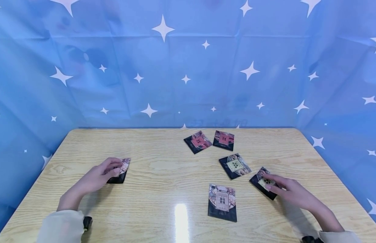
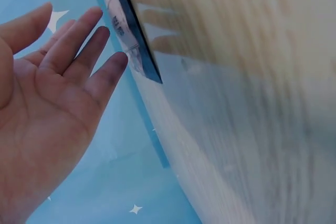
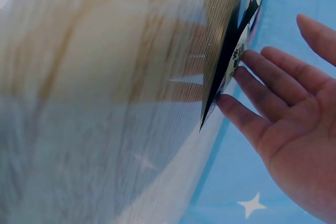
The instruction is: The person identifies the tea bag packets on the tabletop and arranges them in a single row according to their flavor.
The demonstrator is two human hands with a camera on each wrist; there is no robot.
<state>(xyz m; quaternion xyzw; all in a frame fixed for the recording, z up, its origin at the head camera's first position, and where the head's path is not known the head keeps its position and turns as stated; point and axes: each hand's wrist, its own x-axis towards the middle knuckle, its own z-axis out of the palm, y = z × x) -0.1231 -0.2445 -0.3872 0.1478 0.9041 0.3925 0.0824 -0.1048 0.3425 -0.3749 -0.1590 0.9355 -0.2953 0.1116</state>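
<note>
At the left of the table my left hand [image 1: 104,173] hovers by a black packet with a pink floral print [image 1: 125,166]. In the left wrist view its fingers [image 2: 79,51] are spread and relaxed, thumb apart, with a gap between them and the packet [image 2: 123,24]. On the right side, my right hand [image 1: 292,190] is over a black packet with a yellow-green label [image 1: 263,182]. Its fingertips touch the face of that packet [image 3: 233,59], fingers nearly straight and thumb held away, as the right wrist view shows. One edge of this packet is tilted up off the table.
Between the hands lie a larger floral packet [image 1: 222,203], a yellow-green-labelled packet [image 1: 234,166] and two red-labelled packets [image 1: 198,142] near the far edge. The wooden table [image 1: 154,148] meets a blue star-printed cloth [image 1: 188,94] at the back and sides.
</note>
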